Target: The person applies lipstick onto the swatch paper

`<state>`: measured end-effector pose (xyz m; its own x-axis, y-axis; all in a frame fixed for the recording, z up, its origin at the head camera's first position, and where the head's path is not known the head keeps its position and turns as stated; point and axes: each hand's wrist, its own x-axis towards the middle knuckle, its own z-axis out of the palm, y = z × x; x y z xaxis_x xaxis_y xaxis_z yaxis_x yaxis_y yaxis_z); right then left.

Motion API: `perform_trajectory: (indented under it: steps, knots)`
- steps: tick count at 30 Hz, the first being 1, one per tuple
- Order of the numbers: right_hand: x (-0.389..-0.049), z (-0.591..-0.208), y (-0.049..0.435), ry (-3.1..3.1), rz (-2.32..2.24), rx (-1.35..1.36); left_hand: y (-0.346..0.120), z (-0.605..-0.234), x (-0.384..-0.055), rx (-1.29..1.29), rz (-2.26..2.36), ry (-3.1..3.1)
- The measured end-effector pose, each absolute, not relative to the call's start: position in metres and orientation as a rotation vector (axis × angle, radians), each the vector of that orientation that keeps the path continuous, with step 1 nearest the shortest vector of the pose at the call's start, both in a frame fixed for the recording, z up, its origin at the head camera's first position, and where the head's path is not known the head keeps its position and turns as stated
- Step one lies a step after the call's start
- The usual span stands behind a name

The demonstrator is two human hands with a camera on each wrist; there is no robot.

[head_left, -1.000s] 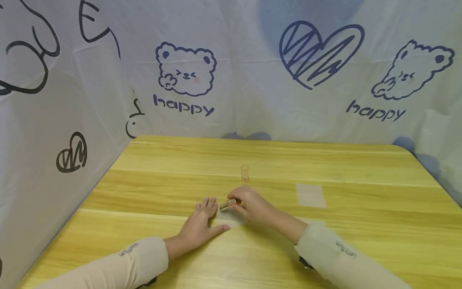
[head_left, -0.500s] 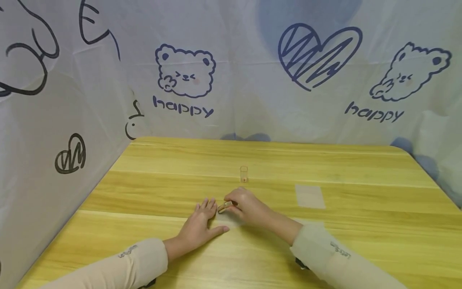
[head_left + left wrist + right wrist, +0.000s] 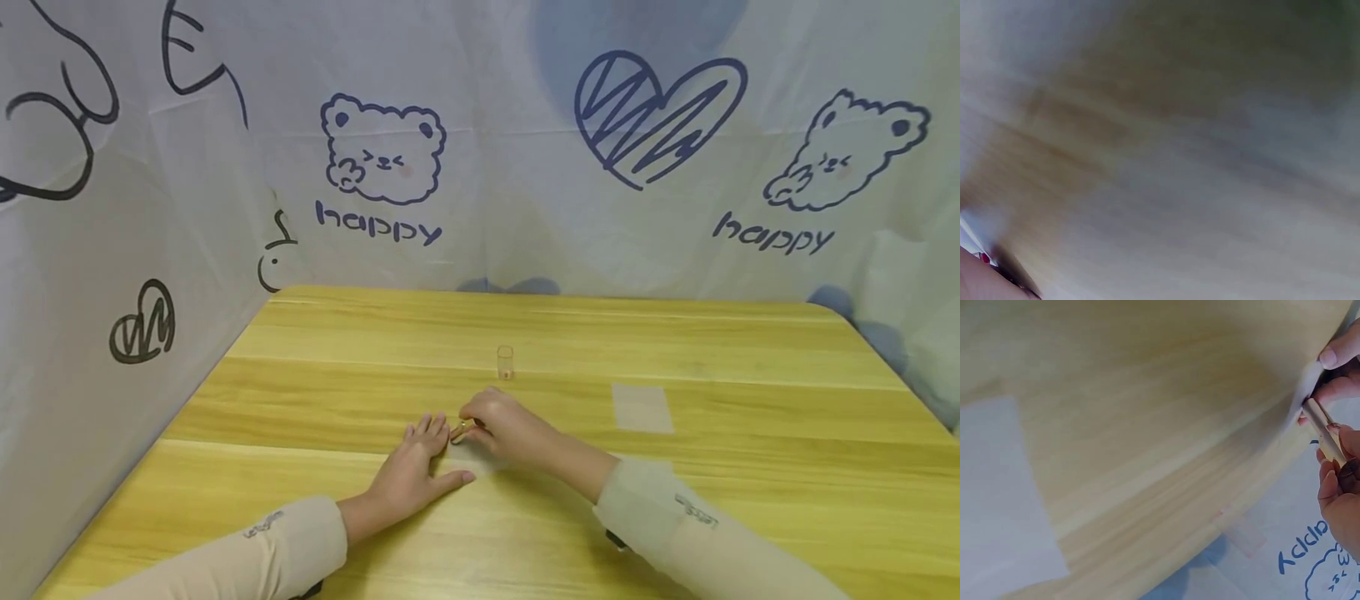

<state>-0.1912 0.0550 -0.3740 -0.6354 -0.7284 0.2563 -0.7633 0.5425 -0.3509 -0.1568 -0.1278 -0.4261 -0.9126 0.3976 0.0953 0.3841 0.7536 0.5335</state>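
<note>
In the head view my left hand lies flat with spread fingers at the left side of a thin whitish sheet. My right hand pinches a small tan stick with a golden shine, its tip down at the sheet beside my left fingers. Seen from the right wrist, the stick is a slim pale rod with a dark rounded end, between thumb and fingers. Its exact kind I cannot tell. The left wrist view is blurred, with only a bit of finger in the lower left corner.
A small clear tube with a reddish bottom stands behind my right hand. One whitish square sheet lies to the right, another partly behind the right sleeve. The wooden table meets a drawn-on white cloth at the back.
My right hand has shifted slightly to the left with the stick, whose tip stays close to my left fingers. The left hand keeps its place; the head view has moved a little.
</note>
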Motion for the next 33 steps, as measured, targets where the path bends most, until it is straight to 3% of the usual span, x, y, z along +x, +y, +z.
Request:
perform_trajectory:
  steps: [33]
  knots:
    - [-0.191,-0.365,0.047,-2.736,0.542,1.337,-0.127,-0.425,-0.157,0.630,0.878,2.913]
